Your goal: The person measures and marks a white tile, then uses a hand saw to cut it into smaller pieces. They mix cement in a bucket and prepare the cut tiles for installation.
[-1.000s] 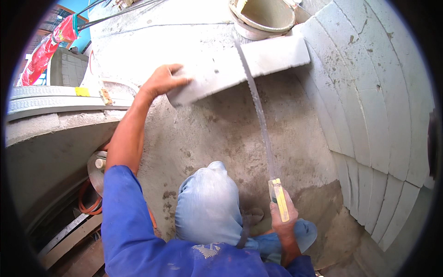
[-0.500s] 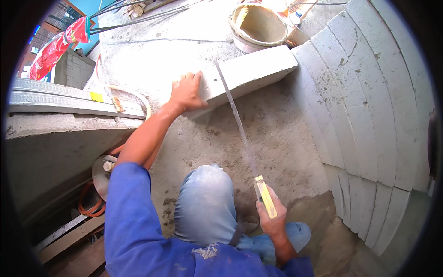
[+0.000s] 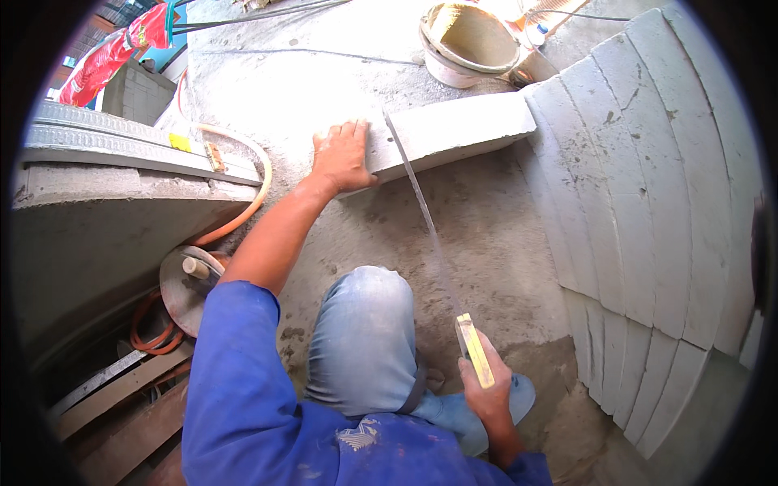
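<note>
A long pale block lies across the floor in front of me. My left hand rests palm down on its left part, fingers stretched over the top and thumb at the near edge. In my right hand is the pale yellow handle of a handsaw, fingers wrapped round it. Its thin toothed blade slants up and away to the left, crossing the block just right of my left hand. Glare on the block's top hides any cut there.
Stacked grey blocks curve along the right. A bucket stands beyond the block. To the left are a ledge with metal strips, an orange hose, a round disc with a peg and planks. A red bag hangs far left.
The whole view has shifted slightly, so most things appear a little farther right and lower. Both hands keep their places on block and saw; the blade still crosses the block.
</note>
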{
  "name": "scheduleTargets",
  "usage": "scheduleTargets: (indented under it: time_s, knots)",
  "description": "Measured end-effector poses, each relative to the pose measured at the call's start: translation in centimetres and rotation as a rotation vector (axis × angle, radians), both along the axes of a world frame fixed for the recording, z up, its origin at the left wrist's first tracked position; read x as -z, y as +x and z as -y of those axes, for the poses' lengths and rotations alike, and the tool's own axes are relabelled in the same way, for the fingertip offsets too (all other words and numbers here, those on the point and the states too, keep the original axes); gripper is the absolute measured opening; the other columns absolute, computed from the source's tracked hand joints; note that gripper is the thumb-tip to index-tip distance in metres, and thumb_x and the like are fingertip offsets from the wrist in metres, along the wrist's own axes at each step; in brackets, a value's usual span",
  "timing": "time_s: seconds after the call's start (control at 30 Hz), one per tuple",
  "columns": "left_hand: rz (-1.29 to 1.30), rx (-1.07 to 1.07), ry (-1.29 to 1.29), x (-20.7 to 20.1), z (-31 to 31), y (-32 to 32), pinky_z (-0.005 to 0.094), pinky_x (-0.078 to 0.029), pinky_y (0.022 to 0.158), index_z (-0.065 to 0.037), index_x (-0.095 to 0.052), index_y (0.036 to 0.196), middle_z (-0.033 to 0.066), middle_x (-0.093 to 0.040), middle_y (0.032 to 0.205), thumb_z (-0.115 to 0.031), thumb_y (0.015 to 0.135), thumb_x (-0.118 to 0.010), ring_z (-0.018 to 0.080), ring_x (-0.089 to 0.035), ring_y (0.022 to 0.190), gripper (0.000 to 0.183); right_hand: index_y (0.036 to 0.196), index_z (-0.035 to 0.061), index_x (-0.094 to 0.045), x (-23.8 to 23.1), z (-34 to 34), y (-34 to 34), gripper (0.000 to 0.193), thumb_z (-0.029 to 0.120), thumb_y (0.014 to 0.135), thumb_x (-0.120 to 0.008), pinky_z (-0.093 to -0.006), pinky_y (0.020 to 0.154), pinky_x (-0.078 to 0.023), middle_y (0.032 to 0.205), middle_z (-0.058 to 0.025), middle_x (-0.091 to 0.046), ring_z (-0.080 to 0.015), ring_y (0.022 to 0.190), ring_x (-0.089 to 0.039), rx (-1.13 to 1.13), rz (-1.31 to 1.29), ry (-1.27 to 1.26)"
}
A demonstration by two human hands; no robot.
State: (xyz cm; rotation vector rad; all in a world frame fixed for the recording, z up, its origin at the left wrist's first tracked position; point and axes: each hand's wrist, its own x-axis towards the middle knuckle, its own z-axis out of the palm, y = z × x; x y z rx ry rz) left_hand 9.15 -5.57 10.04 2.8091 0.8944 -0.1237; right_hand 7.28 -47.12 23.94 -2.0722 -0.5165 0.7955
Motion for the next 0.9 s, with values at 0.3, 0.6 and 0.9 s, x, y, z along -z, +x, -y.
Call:
scheduleTargets:
  time_s: [0.3,0.6,0.9]
  knots:
    - [0.066,0.019,-0.070,-0.5,0.0,-0.2,0.0478,-0.036,0.104,-0.007,-0.039,0.151,0.0124,-0.053,0.129,-0.042,0.062,-0.080,0.0307,-0.050,0.125,0.104,0.134,-0.0042,-0.058,4.1,-7.4,4.0,0.048,0.000,0.087,-0.064,-0.0321,0.088,-0.052,0.111,-0.0209,-0.071,-0.0226,0.098,-0.068,-0.052,0.025,0.040]
    - [0.050,0.018,-0.080,-1.0,-0.7,1.3,0.0479,-0.036,0.105,-0.009,-0.042,0.149,0.0120,-0.053,0.131,-0.041,0.061,-0.080,0.0305,-0.050,0.125,0.101,0.135,-0.0042,-0.057,0.4,0.9,0.6,0.048,-0.002,0.088,-0.064,-0.0364,0.097,-0.052,0.123,-0.0242,-0.068,-0.0299,0.116,-0.068,-0.061,0.095,0.029]
    - [0.050,0.004,-0.084,-0.1,0.0,-0.7,0.0481,-0.037,0.103,-0.009,-0.042,0.149,0.0120,-0.054,0.129,-0.042,0.059,-0.079,0.0313,-0.050,0.124,0.103,0.136,-0.0038,-0.056,4.6,-8.2,3.4,0.050,0.001,0.087,-0.065,-0.0347,0.093,-0.052,0.119,-0.0239,-0.069,-0.0306,0.110,-0.069,-0.007,-0.096,0.019]
